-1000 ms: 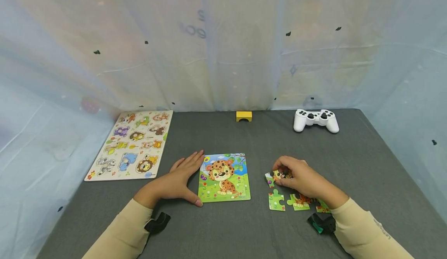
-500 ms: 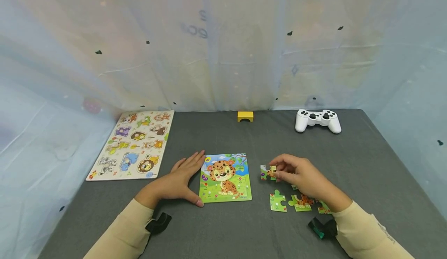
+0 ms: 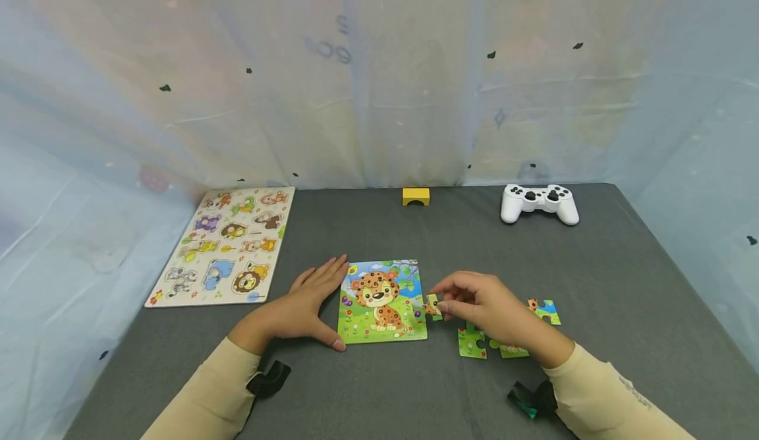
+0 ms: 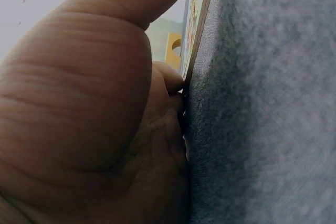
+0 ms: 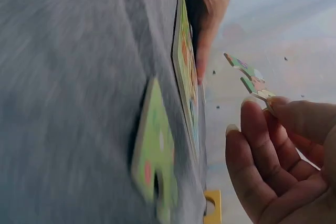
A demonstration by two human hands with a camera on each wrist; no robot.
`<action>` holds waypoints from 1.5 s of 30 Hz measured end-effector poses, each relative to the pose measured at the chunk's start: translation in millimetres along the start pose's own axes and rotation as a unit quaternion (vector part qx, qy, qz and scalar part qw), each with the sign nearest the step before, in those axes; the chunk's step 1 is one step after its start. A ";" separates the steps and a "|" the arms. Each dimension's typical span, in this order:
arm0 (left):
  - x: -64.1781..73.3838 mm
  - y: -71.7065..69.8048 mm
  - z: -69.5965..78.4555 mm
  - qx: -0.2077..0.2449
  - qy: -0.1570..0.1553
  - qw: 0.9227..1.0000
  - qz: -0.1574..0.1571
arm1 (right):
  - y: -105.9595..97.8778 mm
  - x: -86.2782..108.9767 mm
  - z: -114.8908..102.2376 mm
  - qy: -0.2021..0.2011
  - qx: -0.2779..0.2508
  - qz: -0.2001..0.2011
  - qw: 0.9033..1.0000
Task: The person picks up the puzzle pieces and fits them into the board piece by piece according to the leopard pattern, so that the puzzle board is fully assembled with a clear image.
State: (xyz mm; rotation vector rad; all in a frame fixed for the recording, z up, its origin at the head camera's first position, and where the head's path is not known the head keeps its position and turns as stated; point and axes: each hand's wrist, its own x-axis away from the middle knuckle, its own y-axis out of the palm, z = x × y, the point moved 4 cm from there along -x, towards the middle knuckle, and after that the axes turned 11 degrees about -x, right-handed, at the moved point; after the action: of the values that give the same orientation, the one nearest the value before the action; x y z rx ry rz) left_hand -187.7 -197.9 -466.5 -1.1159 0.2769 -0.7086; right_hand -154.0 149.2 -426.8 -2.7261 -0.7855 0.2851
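Note:
A square leopard picture puzzle board [image 3: 382,308] lies on the grey table. My left hand [image 3: 299,308] rests flat with spread fingers, its fingertips and thumb against the board's left edge. Between thumb and forefinger, my right hand [image 3: 489,305] pinches a jigsaw piece [image 3: 432,308]; in the right wrist view that piece [image 5: 247,72] is held up off the table. It is by the board's right edge in the head view. Under and beside my right forearm lie a green jigsaw piece [image 3: 471,345], a partly hidden piece [image 3: 513,352] and a blue-and-green piece [image 3: 547,311].
A large animal peg board [image 3: 222,246] occupies the left of the table. At the back are a yellow arch block [image 3: 416,195] and a white game controller [image 3: 538,203]. Pale sheeting [image 3: 379,97] hangs behind the table.
My right hand has lifted a jigsaw piece from the loose ones and brought it left to the board's right edge. A blue-and-green piece has come into view behind it. My left hand stays put.

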 end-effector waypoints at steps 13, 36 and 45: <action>1.1 -1.8 1.7 -0.001 0.004 1.000 0.003 | 44.3 -34.8 -8.2 0.030 -0.050 0.002 0.998; -0.2 0.2 0.7 0.002 0.004 1.000 0.003 | 93.6 -84.6 4.1 0.095 -0.129 0.059 0.985; 0.1 -0.4 0.4 0.003 0.001 1.000 0.001 | 92.8 -67.1 -20.5 -0.062 0.217 -0.055 0.973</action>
State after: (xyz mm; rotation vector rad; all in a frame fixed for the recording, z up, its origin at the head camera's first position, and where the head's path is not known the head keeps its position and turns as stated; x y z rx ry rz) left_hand -187.5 -197.8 -466.0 -1.1104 0.2768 -0.7084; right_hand -159.1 33.0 -430.7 -2.2644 -0.7950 0.5380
